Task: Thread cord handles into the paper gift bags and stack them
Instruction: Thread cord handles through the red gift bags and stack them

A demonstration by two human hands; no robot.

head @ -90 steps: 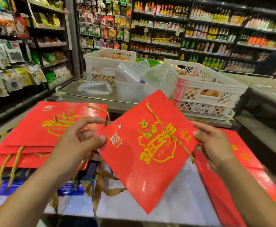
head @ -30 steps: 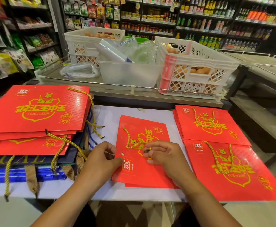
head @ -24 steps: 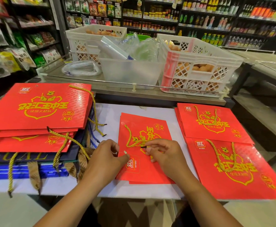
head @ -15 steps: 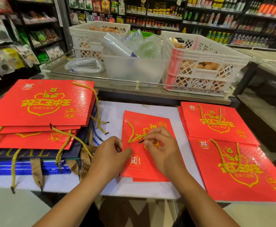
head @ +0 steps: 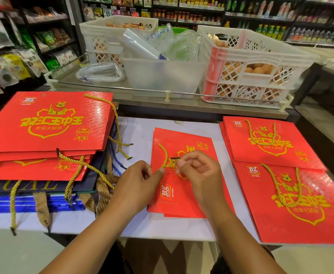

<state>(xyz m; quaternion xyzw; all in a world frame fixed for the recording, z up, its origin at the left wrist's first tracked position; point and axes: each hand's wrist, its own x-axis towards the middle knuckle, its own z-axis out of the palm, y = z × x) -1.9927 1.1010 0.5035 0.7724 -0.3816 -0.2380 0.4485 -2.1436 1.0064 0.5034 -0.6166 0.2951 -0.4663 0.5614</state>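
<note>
Pinching the gold cord [head: 165,155] between right hand [head: 198,173] fingers [head: 182,163], left hand [head: 137,181] thumb pinching it too, just above the flat red bag [head: 184,202] on the surface [head: 142,133]. Threading step, probably: next, steering the black tip into the bag's hole. Finished stacks to either side.

Bag [head: 184,194]: red paper, flat, gold print & white logo, lay centre of table, turned sideways. Cord [head: 164,157]: gold twist, black tip, curved across bag's upper face, one end pinched.
Left stack [head: 47,123]: red bags w/ cords trailing off the edges, atop dark & blue bags.
Right stack [head: 281,186]: red bags, flat, overlapped, a cord loop lying on each visible face.
</note>
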